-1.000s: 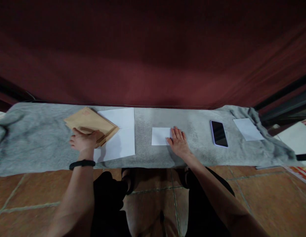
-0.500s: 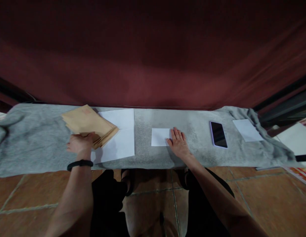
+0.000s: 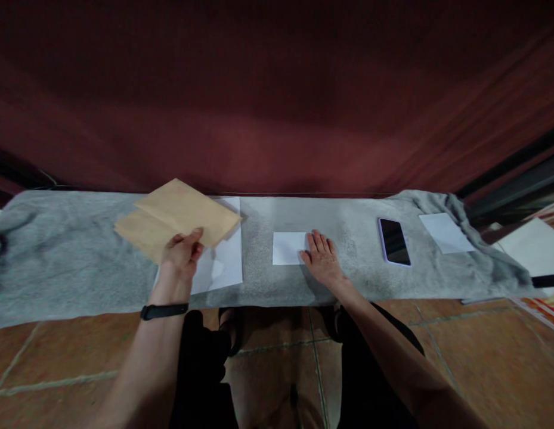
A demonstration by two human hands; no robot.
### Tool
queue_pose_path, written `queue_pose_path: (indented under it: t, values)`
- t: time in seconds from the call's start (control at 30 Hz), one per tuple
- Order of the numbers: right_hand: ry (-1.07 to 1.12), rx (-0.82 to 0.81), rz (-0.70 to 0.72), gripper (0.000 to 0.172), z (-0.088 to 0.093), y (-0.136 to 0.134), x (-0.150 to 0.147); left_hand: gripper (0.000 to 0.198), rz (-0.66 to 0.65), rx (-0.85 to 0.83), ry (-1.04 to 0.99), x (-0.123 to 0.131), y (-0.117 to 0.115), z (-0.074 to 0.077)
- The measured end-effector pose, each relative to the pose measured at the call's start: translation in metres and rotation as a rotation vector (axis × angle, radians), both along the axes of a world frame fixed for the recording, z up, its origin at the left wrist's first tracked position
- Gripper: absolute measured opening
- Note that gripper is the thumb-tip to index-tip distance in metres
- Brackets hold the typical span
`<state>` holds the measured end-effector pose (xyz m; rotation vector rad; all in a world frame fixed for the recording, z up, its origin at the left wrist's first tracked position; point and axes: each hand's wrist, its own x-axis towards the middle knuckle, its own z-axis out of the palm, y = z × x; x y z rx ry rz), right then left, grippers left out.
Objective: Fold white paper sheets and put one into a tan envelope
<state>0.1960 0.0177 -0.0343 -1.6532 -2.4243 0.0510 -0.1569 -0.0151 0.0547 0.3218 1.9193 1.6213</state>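
Observation:
My left hand (image 3: 183, 250) pinches the near edge of a brown paper envelope (image 3: 191, 211), thumb on top. The envelope is lifted over more brown envelopes (image 3: 145, 235), which lie partly hidden beneath it. Under these, white paper sheets (image 3: 226, 267) rest on the grey cloth. My right hand (image 3: 322, 257) lies flat with its fingers stretched out, over the right end of a small white folded-looking paper (image 3: 288, 248). A black band circles my left wrist.
Grey cloth (image 3: 259, 280) covers the long narrow surface. To the right lie a phone (image 3: 395, 242) in a purple case and another white paper (image 3: 446, 232). A dark red curtain (image 3: 277, 149) hangs behind. Tiled floor (image 3: 277, 381) shows below.
My left hand has moved right, drawing the top envelope off the stack, up and to the right. My right hand stays on the small white paper.

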Motion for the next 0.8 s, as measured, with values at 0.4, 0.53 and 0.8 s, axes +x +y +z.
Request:
queue_pose_path:
  t: [0.4, 0.53, 0.8]
  values:
    - [-0.001, -0.025, -0.003, 0.063, 0.003, 0.0, -0.001, 0.026, -0.247, 0.005, -0.342, 0.068, -0.001, -0.024]
    - [0.034, -0.032, -0.014, 0.062, 0.004, -0.001, -0.002, 0.034, -0.452, 0.042, 0.017, 0.109, -0.02, -0.035]
    - [0.151, -0.074, 0.21, 0.056, -0.001, -0.004, -0.016, 0.067, -1.141, 0.045, 1.25, 0.183, -0.017, -0.064]
